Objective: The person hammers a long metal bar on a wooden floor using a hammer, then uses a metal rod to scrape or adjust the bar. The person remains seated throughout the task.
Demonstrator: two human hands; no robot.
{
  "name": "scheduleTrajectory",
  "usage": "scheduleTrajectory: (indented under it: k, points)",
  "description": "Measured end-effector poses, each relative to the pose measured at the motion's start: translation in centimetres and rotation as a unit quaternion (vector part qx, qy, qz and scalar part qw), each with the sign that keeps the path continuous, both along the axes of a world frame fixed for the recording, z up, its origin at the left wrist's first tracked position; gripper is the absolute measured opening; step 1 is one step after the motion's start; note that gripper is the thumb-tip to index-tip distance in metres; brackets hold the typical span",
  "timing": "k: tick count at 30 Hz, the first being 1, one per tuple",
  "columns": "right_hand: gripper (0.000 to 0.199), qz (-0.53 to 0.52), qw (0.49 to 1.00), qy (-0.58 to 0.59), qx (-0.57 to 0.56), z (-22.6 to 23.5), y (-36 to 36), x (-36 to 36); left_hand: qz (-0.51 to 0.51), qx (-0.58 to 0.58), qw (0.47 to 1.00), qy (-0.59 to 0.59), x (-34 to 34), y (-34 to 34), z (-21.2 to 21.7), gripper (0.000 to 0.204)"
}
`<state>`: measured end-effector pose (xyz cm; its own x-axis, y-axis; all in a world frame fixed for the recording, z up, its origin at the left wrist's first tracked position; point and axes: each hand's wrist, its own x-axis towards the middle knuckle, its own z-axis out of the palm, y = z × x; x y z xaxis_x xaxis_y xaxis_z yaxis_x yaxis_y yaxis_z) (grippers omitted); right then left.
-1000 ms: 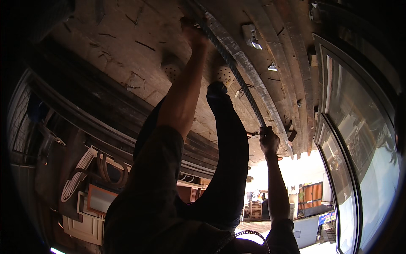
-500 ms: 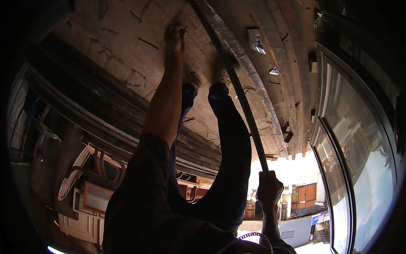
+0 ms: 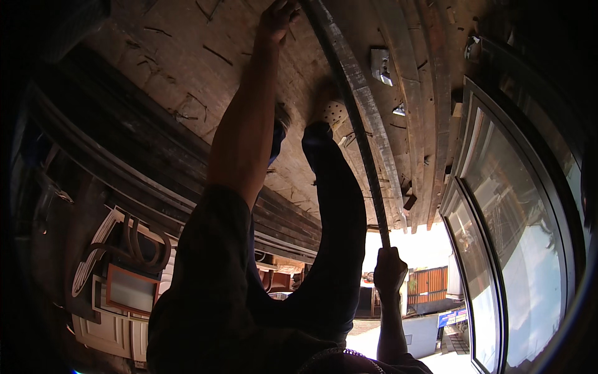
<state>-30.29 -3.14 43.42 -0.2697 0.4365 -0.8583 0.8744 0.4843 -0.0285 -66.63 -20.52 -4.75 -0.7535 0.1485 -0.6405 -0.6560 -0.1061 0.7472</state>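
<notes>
Running as a long dark strip (image 3: 367, 156) from the upper middle of the view down toward the lower right, a narrow length of wood or metal is being supported at two points so that it does not sag or swing. Its far end is being met by the left hand (image 3: 277, 19), raised on a fully stretched arm; the fingers are lying against the strip or just beside it, but whether they are wrapped around it cannot be told, since the hand is dark against the surface behind. Its near end is being gripped by the right hand (image 3: 389, 271), whose fingers are closed firmly round the strip, presumably to steer it while the far end is being guided. The wide spacing of the hands is judged to be giving control over the whole length.

Beside the strip, to the right, several similar long planks (image 3: 430, 124) are being stored in parallel, with small pale fittings (image 3: 380, 62) near their far ends. Between the arms, two dark trouser legs (image 3: 336, 218) are being extended toward a brick-patterned surface (image 3: 187, 62), with a perforated sandal (image 3: 330, 109) on the right foot. At the right, a large framed window (image 3: 517, 218) is admitting daylight. At the lower left, pale moulded panels (image 3: 106, 274) are being kept stacked.
</notes>
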Motion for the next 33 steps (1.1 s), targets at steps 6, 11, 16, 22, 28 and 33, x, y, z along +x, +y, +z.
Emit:
scheduleTrajectory:
  k: [6, 11, 16, 22, 28, 33]
  points:
    - [0.024, 0.097, 0.995, 0.025, 0.014, -11.0, 0.6, 8.6, -0.004, 0.047, 0.999, -0.006, 0.1, -1.0, 1.1, 0.047]
    - [0.025, 0.060, 0.994, 0.084, 0.040, -12.9, 1.1, 11.3, 0.050, -0.138, 0.989, -0.025, 4.1, 3.2, 10.1, 0.038]
    - [0.028, 0.110, 0.979, 0.146, 0.089, -17.5, -1.2, 12.8, -0.071, -0.326, 0.941, -0.052, 15.1, 11.7, 17.7, 0.046]
    - [0.048, 0.106, 0.972, 0.167, 0.129, -24.2, -0.9, 14.6, -0.087, -0.442, 0.889, 0.080, 18.1, 12.5, 12.9, 0.046]
    - [0.086, 0.096, 0.944, 0.227, 0.218, -29.5, 1.9, 14.4, -0.031, -0.405, 0.903, 0.142, 18.8, 14.1, 10.9, 0.074]
    - [0.096, 0.101, 0.946, 0.191, 0.243, -34.7, 3.4, 14.6, -0.019, -0.423, 0.898, 0.121, 19.3, 15.6, 9.8, 0.085]
